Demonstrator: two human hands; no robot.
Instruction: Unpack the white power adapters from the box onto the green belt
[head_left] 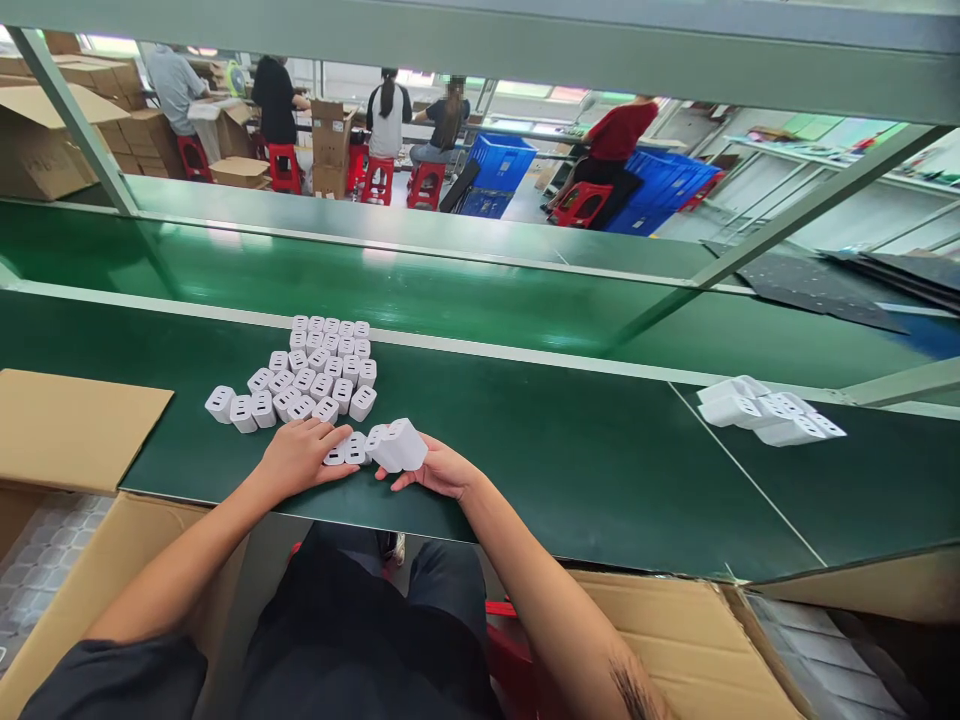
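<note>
Several white USB chargers (304, 380) stand in rough rows on the dark green work surface (540, 450), slotted ends facing up. My left hand (300, 458) is at the near side of this group, its fingers and thumb closed around two chargers (345, 450). Just to the right, my right hand (446, 468) grips a few tilted chargers (405, 445) side by side, with the fingers beneath them. These chargers almost meet those at my left hand; whether they touch, I cannot tell. Farther right lies a separate cluster of white chargers (769, 410), some on their sides.
An open cardboard box (82, 430) with clear plastic trays (49, 570) stands at left. Another carton (660, 630) with white contents is at lower right. A metal frame (825, 210) crosses above the bench. Beyond the green conveyor (420, 270), several people sit by blue crates (499, 165).
</note>
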